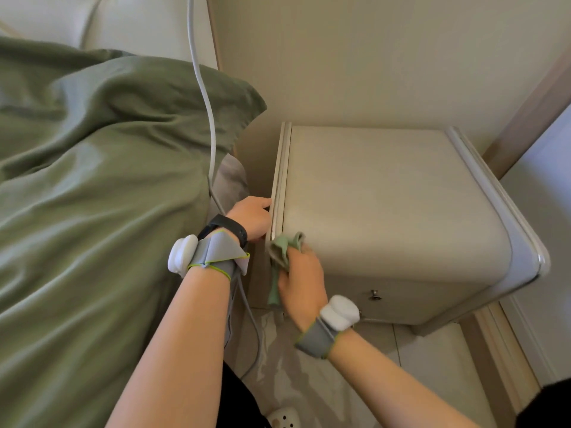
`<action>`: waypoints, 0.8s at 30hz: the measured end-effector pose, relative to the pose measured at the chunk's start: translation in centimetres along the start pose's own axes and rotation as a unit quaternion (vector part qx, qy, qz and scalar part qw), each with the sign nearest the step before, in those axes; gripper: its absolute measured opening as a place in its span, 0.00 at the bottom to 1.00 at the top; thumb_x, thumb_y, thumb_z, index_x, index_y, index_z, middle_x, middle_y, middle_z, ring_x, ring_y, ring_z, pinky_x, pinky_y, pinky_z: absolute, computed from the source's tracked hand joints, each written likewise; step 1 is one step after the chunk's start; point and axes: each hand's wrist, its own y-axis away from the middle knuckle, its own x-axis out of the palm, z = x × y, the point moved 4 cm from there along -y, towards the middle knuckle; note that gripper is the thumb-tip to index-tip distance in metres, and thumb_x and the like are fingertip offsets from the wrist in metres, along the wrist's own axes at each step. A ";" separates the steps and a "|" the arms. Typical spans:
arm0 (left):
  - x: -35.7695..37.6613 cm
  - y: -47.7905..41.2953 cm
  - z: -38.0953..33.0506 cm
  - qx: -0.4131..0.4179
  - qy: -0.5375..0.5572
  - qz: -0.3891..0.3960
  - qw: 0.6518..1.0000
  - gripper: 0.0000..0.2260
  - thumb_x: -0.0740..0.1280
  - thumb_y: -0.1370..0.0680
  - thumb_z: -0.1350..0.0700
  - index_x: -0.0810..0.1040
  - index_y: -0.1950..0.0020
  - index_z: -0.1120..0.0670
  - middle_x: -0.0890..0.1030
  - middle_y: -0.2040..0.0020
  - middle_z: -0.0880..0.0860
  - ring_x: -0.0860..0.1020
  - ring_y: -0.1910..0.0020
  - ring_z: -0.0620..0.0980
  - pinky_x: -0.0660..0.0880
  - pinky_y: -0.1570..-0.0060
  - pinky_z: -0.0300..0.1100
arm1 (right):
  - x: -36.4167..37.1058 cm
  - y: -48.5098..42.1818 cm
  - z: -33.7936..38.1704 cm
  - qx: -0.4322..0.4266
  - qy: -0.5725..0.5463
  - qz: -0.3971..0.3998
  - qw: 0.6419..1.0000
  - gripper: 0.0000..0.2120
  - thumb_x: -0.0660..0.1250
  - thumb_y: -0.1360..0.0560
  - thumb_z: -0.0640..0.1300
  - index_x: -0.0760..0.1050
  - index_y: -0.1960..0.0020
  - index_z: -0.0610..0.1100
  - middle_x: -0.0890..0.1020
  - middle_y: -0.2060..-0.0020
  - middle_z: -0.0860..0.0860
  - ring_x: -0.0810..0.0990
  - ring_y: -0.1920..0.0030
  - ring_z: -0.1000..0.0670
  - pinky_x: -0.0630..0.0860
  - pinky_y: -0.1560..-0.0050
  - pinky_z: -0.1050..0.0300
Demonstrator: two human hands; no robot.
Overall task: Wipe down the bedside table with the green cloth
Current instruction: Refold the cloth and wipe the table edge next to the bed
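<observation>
I'm bunching the green cloth (282, 253) in my right hand (301, 282), pressing it against the bedside table (386, 205) at its near-left corner. It looks soft, light and floppy, so a gathered fistful should suit. My left hand (251, 216) is touching the table's left edge, its fingers hidden, so I cannot tell its grip.

Green duvet (92, 196) on bed; white cable (202, 88) hangs beside it.

The left grip (251, 216) has its fingertips hidden behind the bench (386, 196) edge at centre frame; the right grip (304, 282) covers part of the green cloth (282, 249).
</observation>
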 end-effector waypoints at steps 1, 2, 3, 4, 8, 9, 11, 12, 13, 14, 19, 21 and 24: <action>-0.1 0.1 -0.2 0.003 -0.001 -0.003 1.000 0.23 0.54 0.24 0.64 0.76 0.34 0.48 0.81 0.50 0.58 0.78 0.59 0.58 0.77 0.59 0.46 | -0.3 -1.2 0.2 -0.003 0.007 -0.014 1.000 0.15 0.60 0.27 0.33 0.75 0.42 0.36 0.77 0.44 0.37 0.74 0.44 0.36 0.71 0.47 0.50; -0.1 0.2 -0.1 0.003 -0.003 -0.005 1.000 0.23 0.54 0.23 0.64 0.74 0.32 0.48 0.81 0.47 0.57 0.79 0.57 0.58 0.77 0.59 0.45 | -0.5 -1.9 0.5 -0.007 0.012 -0.022 1.000 0.13 0.60 0.26 0.34 0.75 0.43 0.36 0.77 0.45 0.38 0.74 0.45 0.37 0.71 0.49 0.51; -0.2 0.3 -0.2 0.004 -0.006 -0.006 1.000 0.23 0.54 0.23 0.64 0.74 0.32 0.48 0.80 0.44 0.56 0.80 0.53 0.59 0.77 0.58 0.45 | -0.6 -2.3 0.6 -0.011 0.009 -0.031 0.999 0.14 0.59 0.26 0.34 0.75 0.42 0.36 0.77 0.45 0.38 0.74 0.45 0.37 0.71 0.49 0.52; -0.2 0.4 -0.3 0.004 -0.004 -0.005 1.000 0.23 0.54 0.23 0.64 0.74 0.32 0.48 0.80 0.44 0.55 0.80 0.51 0.58 0.77 0.57 0.45 | -0.5 -2.2 0.5 -0.011 0.000 -0.038 0.999 0.15 0.59 0.25 0.34 0.74 0.41 0.37 0.77 0.43 0.38 0.74 0.43 0.37 0.71 0.47 0.52; -0.1 0.1 0.1 -0.010 0.034 -0.006 0.999 0.22 0.54 0.24 0.64 0.77 0.35 0.49 0.78 0.56 0.56 0.74 0.66 0.53 0.74 0.61 0.44 | 0.9 1.3 -1.0 -0.019 -0.030 0.013 0.999 0.22 0.60 0.28 0.31 0.73 0.35 0.38 0.75 0.38 0.37 0.72 0.37 0.36 0.69 0.37 0.52; -0.1 0.0 0.1 -0.011 0.034 -0.003 0.999 0.22 0.54 0.24 0.64 0.78 0.36 0.49 0.79 0.56 0.57 0.73 0.67 0.53 0.74 0.60 0.45 | 0.9 1.9 -1.5 -0.028 -0.025 0.042 0.998 0.22 0.61 0.29 0.30 0.75 0.37 0.40 0.76 0.40 0.38 0.73 0.39 0.37 0.70 0.39 0.54; 0.0 -0.2 0.1 -0.018 0.034 0.002 0.999 0.22 0.54 0.24 0.63 0.78 0.36 0.49 0.81 0.51 0.62 0.76 0.65 0.57 0.75 0.59 0.47 | -0.2 1.9 -2.2 -0.034 0.002 0.072 0.997 0.21 0.61 0.32 0.31 0.79 0.41 0.44 0.79 0.46 0.40 0.76 0.44 0.38 0.71 0.45 0.55; 0.0 -0.1 0.1 -0.020 0.036 0.003 0.999 0.23 0.53 0.24 0.63 0.77 0.35 0.49 0.82 0.50 0.62 0.77 0.65 0.57 0.75 0.59 0.46 | -1.1 1.2 -2.4 -0.030 0.017 0.057 0.998 0.22 0.61 0.33 0.32 0.79 0.42 0.45 0.80 0.47 0.41 0.77 0.45 0.38 0.72 0.46 0.54; 0.0 -0.1 0.2 -0.022 0.039 0.003 0.999 0.24 0.52 0.24 0.64 0.77 0.35 0.49 0.73 0.60 0.53 0.76 0.66 0.55 0.75 0.60 0.45 | -2.2 0.3 -2.1 -0.029 0.028 0.017 0.999 0.22 0.62 0.32 0.32 0.79 0.42 0.45 0.80 0.46 0.42 0.78 0.45 0.39 0.74 0.46 0.54; 0.0 -0.1 0.2 -0.024 0.045 0.001 0.999 0.24 0.51 0.24 0.64 0.77 0.35 0.49 0.75 0.39 0.56 0.76 0.68 0.53 0.76 0.61 0.45 | -3.4 -0.7 -1.5 -0.031 0.035 -0.036 0.998 0.22 0.61 0.32 0.32 0.78 0.40 0.45 0.79 0.44 0.42 0.77 0.44 0.39 0.74 0.45 0.53; -1.2 0.1 -0.1 -0.048 0.113 -0.077 0.989 0.17 0.53 0.19 0.52 0.79 0.42 0.57 0.80 0.45 0.60 0.78 0.43 0.62 0.74 0.39 0.54 | -2.4 -3.4 1.9 -0.233 0.051 0.019 0.971 0.24 0.55 0.28 0.41 0.71 0.32 0.43 0.74 0.35 0.43 0.71 0.34 0.42 0.69 0.33 0.51; -2.0 0.0 0.2 -0.089 0.163 -0.114 0.976 0.23 0.47 0.18 0.43 0.75 0.41 0.56 0.80 0.47 0.59 0.79 0.47 0.60 0.75 0.41 0.52 | -0.5 -1.9 1.6 -0.305 0.124 0.058 0.943 0.24 0.56 0.28 0.37 0.71 0.33 0.39 0.71 0.31 0.42 0.67 0.29 0.40 0.66 0.30 0.45; -3.1 -0.2 0.8 -0.108 0.215 -0.165 0.956 0.26 0.45 0.19 0.41 0.76 0.43 0.57 0.80 0.51 0.56 0.81 0.55 0.57 0.75 0.45 0.51 | -0.4 -1.7 0.8 -0.377 0.216 0.053 0.899 0.22 0.54 0.27 0.39 0.74 0.36 0.37 0.74 0.34 0.42 0.71 0.32 0.38 0.68 0.31 0.47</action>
